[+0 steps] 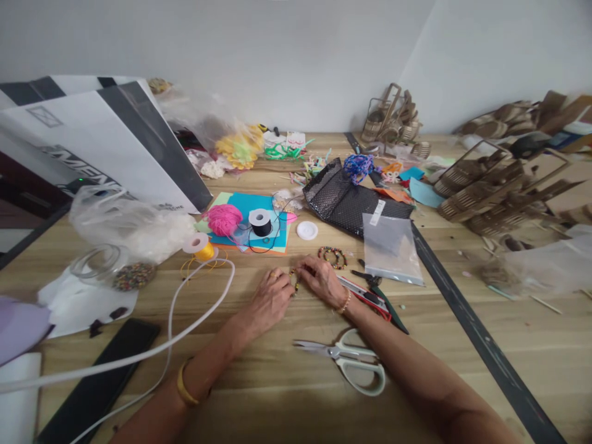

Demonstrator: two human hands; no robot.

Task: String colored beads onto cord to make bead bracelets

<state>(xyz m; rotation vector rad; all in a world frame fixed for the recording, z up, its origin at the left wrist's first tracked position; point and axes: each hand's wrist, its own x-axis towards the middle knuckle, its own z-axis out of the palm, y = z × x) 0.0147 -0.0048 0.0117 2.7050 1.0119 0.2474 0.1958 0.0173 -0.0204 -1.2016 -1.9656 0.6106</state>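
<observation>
My left hand (274,298) and my right hand (320,279) meet at the middle of the wooden table, both with fingers closed on a small string of coloured beads (295,285). Part of the beaded string hangs between them; the rest is hidden by my fingers. Just beyond my right hand lie beaded bracelets (332,256). A white round lid (307,230) is farther back. Scissors with pale green handles (356,361) lie between my forearms, blades pointing left. Right of my right wrist rest a red utility knife (367,298) and dark-handled pliers (391,308).
A spool of black cord (260,223) and pink yarn (224,219) sit on coloured sheets. Yellow thread (200,246) stands near a white cable (171,338). A clear zip bag (393,250) overlaps a black bubble mailer (345,200). Small wooden baskets (481,185) crowd the right.
</observation>
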